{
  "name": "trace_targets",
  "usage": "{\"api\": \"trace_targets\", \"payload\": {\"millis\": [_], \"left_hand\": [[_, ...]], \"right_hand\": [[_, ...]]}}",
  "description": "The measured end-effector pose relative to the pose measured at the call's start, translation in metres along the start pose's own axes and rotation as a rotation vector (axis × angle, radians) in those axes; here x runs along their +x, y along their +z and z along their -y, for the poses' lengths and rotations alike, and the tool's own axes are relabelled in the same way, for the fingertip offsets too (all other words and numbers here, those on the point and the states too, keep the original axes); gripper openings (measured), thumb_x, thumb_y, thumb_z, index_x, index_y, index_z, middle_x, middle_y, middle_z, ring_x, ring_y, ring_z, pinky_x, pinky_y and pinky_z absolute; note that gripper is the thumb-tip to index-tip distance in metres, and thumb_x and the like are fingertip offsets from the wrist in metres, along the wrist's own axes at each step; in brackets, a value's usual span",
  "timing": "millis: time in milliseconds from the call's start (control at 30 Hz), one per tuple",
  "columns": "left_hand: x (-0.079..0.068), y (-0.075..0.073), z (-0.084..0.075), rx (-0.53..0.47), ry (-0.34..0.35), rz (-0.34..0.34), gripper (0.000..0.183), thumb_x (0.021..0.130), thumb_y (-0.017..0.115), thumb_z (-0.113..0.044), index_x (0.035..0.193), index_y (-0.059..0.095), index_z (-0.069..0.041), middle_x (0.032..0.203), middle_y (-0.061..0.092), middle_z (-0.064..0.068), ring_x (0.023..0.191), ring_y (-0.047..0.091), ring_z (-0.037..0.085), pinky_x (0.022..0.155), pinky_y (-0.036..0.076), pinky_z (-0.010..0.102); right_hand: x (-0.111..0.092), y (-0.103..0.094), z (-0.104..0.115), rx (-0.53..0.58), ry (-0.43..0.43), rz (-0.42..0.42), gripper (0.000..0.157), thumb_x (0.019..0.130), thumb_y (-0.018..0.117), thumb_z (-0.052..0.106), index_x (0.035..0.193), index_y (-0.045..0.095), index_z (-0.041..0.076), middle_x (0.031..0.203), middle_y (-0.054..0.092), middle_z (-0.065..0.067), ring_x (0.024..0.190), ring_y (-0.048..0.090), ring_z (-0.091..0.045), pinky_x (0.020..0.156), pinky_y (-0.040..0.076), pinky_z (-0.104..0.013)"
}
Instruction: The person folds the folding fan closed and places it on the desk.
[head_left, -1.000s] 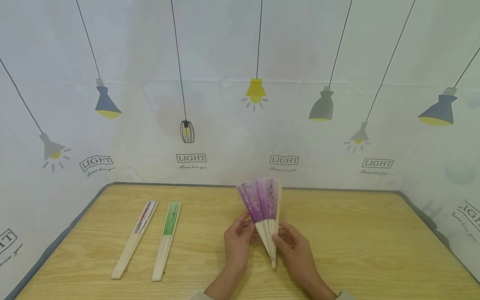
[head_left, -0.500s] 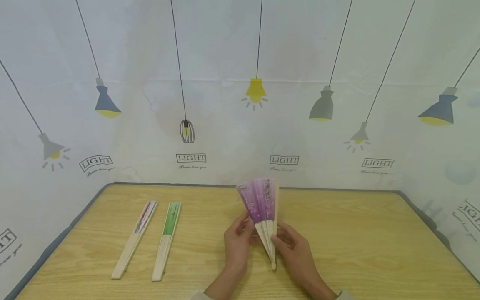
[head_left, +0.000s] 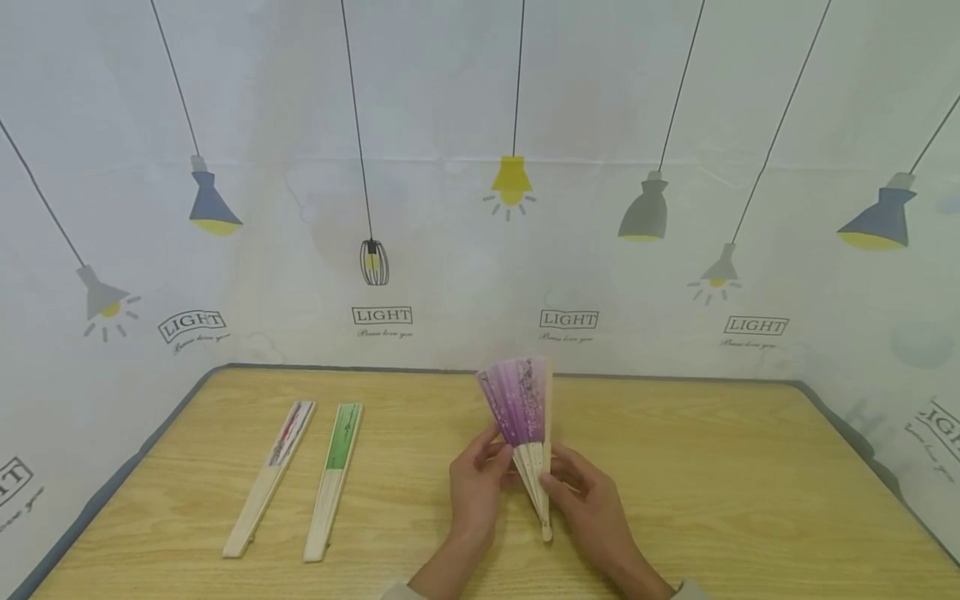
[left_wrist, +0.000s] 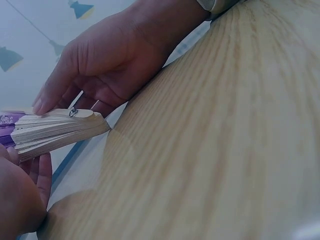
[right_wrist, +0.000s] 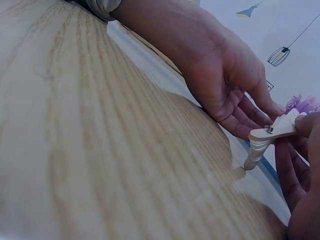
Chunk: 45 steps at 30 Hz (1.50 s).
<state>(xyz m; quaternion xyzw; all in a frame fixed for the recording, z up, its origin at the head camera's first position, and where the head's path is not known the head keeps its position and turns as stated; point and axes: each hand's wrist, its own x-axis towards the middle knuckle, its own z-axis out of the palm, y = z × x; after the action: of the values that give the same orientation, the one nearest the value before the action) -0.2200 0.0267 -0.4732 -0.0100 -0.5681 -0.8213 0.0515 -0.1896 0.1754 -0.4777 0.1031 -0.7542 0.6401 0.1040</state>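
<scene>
A partly spread purple folding fan (head_left: 517,400) with pale ribs stands tilted between my two hands, its narrow pivot end toward me. My left hand (head_left: 475,487) pinches the fan's left side, thumb in front and fingers behind. On the other side my right hand (head_left: 588,492) grips the outer rib with thumb and fingers. The left wrist view shows the stacked ribs (left_wrist: 55,132) and a small metal pivot ring (left_wrist: 73,112). In the right wrist view the pivot end (right_wrist: 257,145) is close to the tabletop; I cannot tell whether it touches.
Two folded fans lie side by side on the left of the wooden table (head_left: 712,483): one with a white and red print (head_left: 291,433), one green (head_left: 343,437). A white curtain (head_left: 450,125) printed with lamps surrounds the table's far and side edges.
The purple fan has narrowed: its right outer rib has moved left, and its left edge slightly right. My right hand has shifted slightly left; my left hand has barely moved.
</scene>
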Motion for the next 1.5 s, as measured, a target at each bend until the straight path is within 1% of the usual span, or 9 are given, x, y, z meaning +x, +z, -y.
{"api": "trace_targets", "payload": {"millis": [200,433,733,1000,1233,1333,1500], "left_hand": [[0.0010,0.0004,0.0001,0.023,-0.006,0.010,0.040,0.092,0.062,-0.004,0.131,0.055,0.000,0.101,0.066,0.016,0.084,0.064,0.020,0.073,0.060,0.034],[0.0014,-0.0008,0.0017,0.045,-0.009,0.027,0.043,0.090,0.062,-0.001,0.132,0.053,0.002,0.099,0.065,0.014,0.086,0.063,0.020,0.075,0.059,0.033],[0.0017,-0.0019,0.0025,0.066,-0.016,0.029,0.042,0.091,0.061,0.000,0.133,0.052,0.003,0.100,0.064,0.014,0.089,0.062,0.020,0.075,0.059,0.033],[0.0018,-0.0016,0.0013,0.058,-0.022,0.032,0.042,0.091,0.060,0.000,0.132,0.051,0.003,0.101,0.063,0.015,0.088,0.064,0.021,0.075,0.059,0.035],[0.0018,-0.0023,0.0030,0.074,0.002,0.049,0.043,0.091,0.059,0.001,0.133,0.051,0.004,0.101,0.065,0.016,0.089,0.064,0.024,0.078,0.059,0.035],[0.0012,-0.0025,0.0031,0.091,0.015,0.053,0.041,0.092,0.058,0.000,0.133,0.052,0.003,0.100,0.066,0.015,0.088,0.065,0.024,0.078,0.059,0.035],[-0.0002,-0.0015,-0.0005,0.104,-0.004,0.047,0.037,0.097,0.056,-0.010,0.133,0.053,0.000,0.099,0.066,0.013,0.085,0.065,0.021,0.078,0.058,0.037]], "right_hand": [[-0.0005,-0.0002,0.0006,-0.017,0.002,0.005,0.041,0.092,0.065,0.016,0.131,0.055,0.009,0.106,0.068,-0.004,0.101,0.063,-0.020,0.092,0.051,-0.027],[-0.0007,-0.0004,0.0007,-0.021,0.004,0.008,0.042,0.092,0.065,0.016,0.132,0.054,0.006,0.106,0.067,-0.003,0.101,0.062,-0.019,0.093,0.051,-0.027],[-0.0008,-0.0002,0.0003,0.001,-0.010,0.008,0.040,0.092,0.065,0.015,0.130,0.056,0.009,0.106,0.068,-0.005,0.101,0.062,-0.021,0.092,0.051,-0.028],[0.0005,-0.0008,-0.0023,-0.014,-0.013,0.009,0.039,0.092,0.065,0.016,0.129,0.057,0.011,0.107,0.068,-0.004,0.103,0.062,-0.021,0.092,0.052,-0.029],[0.0022,-0.0021,-0.0043,-0.009,-0.016,0.028,0.038,0.093,0.065,0.018,0.130,0.057,0.012,0.105,0.069,-0.003,0.102,0.063,-0.021,0.091,0.053,-0.031],[0.0023,-0.0021,-0.0039,0.001,-0.021,0.033,0.039,0.093,0.064,0.018,0.130,0.057,0.013,0.105,0.069,-0.003,0.101,0.063,-0.021,0.090,0.053,-0.031],[0.0016,-0.0014,-0.0031,0.008,-0.036,0.027,0.039,0.092,0.064,0.016,0.130,0.057,0.010,0.105,0.069,-0.005,0.100,0.064,-0.021,0.090,0.054,-0.030]]}}
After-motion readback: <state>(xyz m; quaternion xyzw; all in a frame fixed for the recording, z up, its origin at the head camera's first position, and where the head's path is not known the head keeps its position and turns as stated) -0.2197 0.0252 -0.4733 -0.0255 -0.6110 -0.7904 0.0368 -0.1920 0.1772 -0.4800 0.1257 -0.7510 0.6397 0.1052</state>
